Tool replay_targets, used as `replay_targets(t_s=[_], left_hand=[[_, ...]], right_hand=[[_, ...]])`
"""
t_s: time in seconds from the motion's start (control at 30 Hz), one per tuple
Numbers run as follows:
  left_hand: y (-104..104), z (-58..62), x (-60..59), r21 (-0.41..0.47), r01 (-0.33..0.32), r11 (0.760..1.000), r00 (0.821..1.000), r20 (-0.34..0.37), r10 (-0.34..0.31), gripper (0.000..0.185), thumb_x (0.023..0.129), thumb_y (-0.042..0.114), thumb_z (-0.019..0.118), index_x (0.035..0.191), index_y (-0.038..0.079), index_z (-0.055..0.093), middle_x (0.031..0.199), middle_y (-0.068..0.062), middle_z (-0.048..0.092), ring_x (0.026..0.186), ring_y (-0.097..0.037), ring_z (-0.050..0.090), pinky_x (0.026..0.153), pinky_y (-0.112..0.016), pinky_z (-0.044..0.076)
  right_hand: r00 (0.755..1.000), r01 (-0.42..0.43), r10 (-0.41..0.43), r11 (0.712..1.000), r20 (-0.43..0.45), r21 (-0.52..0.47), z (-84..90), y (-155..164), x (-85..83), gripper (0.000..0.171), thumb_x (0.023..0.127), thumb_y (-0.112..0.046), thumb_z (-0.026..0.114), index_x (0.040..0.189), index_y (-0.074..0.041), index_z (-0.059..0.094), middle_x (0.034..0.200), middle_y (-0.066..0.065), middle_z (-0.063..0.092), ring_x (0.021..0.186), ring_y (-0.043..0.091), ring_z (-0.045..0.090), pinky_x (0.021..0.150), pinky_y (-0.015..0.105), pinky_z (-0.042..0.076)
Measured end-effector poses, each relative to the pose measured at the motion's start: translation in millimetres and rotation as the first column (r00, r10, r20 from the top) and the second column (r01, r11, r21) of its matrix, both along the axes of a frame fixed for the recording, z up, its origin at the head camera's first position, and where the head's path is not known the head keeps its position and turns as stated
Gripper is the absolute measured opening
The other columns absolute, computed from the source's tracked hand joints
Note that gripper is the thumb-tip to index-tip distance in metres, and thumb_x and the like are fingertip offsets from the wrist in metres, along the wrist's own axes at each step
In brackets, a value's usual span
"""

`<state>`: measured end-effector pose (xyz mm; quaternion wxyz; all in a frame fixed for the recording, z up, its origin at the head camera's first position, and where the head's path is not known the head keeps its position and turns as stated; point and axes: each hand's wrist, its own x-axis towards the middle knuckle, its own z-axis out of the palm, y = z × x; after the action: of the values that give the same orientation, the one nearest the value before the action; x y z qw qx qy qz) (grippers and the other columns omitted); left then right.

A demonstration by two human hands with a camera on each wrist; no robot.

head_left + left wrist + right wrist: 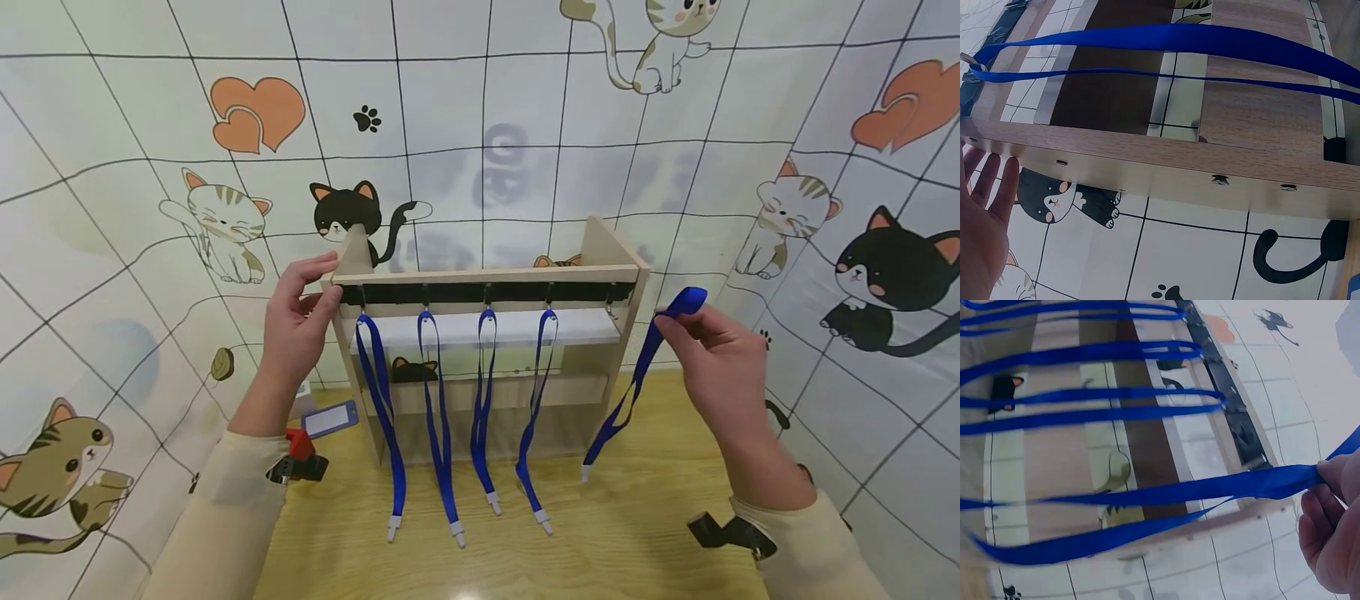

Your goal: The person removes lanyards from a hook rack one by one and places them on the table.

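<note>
Lanyard (637, 379) pinched (right hand (712, 354))

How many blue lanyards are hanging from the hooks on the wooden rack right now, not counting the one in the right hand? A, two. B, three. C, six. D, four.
D: in the head view four blue lanyards hang in a row from the wooden rack, while a fifth lanyard is pinched in the right hand, off its hook.
</note>
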<state>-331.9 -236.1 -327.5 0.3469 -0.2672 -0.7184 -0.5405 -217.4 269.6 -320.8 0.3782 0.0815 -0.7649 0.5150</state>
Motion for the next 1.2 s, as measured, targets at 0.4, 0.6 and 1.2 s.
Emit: replay_targets(t_s=[0.4, 0.6, 1.2], left_hand=[[2.0, 1.5, 2.6, -0.003, -0.008, 1.000, 1.000, -0.010, 0.008, 0.038, 0.108, 0.003, 0.068, 0.146, 0.005, 0.067, 0.155, -0.010, 0.063, 0.143, -0.019, 0.056, 0.099, -0.024, 0.055], [2.2, -0.6, 2.8, -0.003, -0.011, 1.000, 1.000, -0.005, 0.011, 0.038, 0.108, 0.004, 0.068, 0.147, 0.005, 0.067, 0.155, -0.009, 0.063, 0.142, -0.019, 0.056, 0.099, -0.024, 0.055], [2.4, 0.2, 2.1, -0.018, -0.025, 1.000, 1.000, -0.013, 0.024, 0.039, 0.109, 0.004, 0.067, 0.147, 0.005, 0.066, 0.156, -0.010, 0.062, 0.142, -0.018, 0.057, 0.099, -0.022, 0.055]], right_hand=[[0.990, 0.034, -0.043, 0.997, 0.134, 0.066, 11.6, 50.4, -33.7, 0.030, 0.106, -0.021, 0.077, 0.124, 0.003, 0.081, 0.103, -0.011, 0.082, 0.097, -0.002, 0.074, 0.086, 0.010, 0.055], [0.966, 0.076, -0.094, 0.994, 0.241, 0.084, 13.1, 75.7, -62.4, 0.039, 0.106, -0.039, 0.076, 0.124, -0.005, 0.082, 0.090, -0.027, 0.075, 0.094, 0.002, 0.068, 0.069, 0.017, 0.049], [0.945, 0.097, -0.139, 0.984, 0.297, 0.152, 14.5, 103.3, -145.8, 0.036, 0.111, -0.035, 0.068, 0.127, -0.004, 0.079, 0.091, -0.027, 0.069, 0.087, 0.000, 0.065, 0.081, 0.020, 0.052]])
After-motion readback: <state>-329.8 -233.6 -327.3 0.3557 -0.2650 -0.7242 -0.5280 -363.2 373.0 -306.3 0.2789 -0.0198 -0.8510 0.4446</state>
